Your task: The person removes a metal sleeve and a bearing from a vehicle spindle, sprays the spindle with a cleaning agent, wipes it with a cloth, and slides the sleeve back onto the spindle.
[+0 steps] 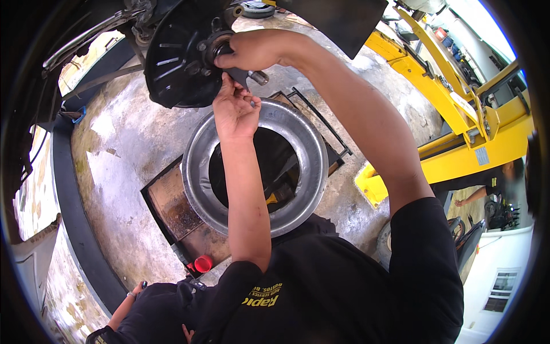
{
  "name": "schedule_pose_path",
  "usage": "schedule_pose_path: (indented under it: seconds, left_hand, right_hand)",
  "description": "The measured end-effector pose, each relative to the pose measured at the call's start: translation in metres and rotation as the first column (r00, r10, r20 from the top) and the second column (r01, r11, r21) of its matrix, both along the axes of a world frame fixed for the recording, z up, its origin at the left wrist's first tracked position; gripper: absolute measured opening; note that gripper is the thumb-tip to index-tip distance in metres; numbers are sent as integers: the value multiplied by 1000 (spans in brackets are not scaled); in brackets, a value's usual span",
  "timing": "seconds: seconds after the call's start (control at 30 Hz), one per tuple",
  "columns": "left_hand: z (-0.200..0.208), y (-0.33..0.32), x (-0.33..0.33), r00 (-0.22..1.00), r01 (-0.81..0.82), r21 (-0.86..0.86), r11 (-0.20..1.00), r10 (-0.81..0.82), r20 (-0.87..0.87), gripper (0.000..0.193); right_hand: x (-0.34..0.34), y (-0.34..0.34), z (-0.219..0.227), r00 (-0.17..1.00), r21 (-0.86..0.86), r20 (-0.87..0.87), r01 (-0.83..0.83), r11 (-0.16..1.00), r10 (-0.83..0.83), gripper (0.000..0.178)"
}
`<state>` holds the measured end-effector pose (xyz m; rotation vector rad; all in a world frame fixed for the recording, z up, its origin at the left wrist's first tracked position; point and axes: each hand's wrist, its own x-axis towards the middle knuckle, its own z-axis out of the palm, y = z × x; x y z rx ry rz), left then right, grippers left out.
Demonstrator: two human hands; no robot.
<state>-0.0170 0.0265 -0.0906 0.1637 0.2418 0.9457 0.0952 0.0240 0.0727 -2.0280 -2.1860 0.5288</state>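
Note:
A black round brake backing plate (180, 54) with bolts around its centre hangs at the upper middle. My right hand (258, 49) reaches over from the right, closed around the round metal hub (217, 47) at the plate's centre, its thumb on the rim. Below that hand juts a dark arm ending in a silver cylindrical piece (259, 77). My left hand (236, 114) is raised palm up just beneath, fingers bent together at the lower edge of the dark arm. What its fingers hold, if anything, is partly hidden.
Under my arms a metal basin (197, 166) with a dark inside holds a yellow-handled tool (281, 195). It rests over a black-framed board (172, 198); a red cup (203, 263) lies nearby. Yellow lift arms (447, 152) stand right. One person (154, 312) is lower left, another (495, 180) far right.

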Motion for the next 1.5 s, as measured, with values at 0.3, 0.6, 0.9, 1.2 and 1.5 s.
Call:
schedule_pose_path:
  seconds: [0.3,0.6,0.9,1.2,1.5]
  left_hand:
    - [20,-7,8,996,83,-18,996,-83,-44,17]
    - [32,-21,-4,968,-105,59,993,116,-223,21]
    - [15,-6,12,998,70,-23,997,-70,3,21]
    - [27,-12,5,991,19,7,1000,-18,-130,21]
    - [23,-17,3,976,-118,22,993,120,-182,21]
  right_hand:
    - [-47,-12,7,849,113,513,82,990,-129,41]
    - [22,-15,-10,878,-135,-458,86,987,-139,60]
    - [-36,3,4,864,83,501,18,996,-58,45]
    - [-1,-8,5,996,-19,-67,57,998,-58,47]
    - [13,-14,-3,908,-190,-389,84,978,-154,59]
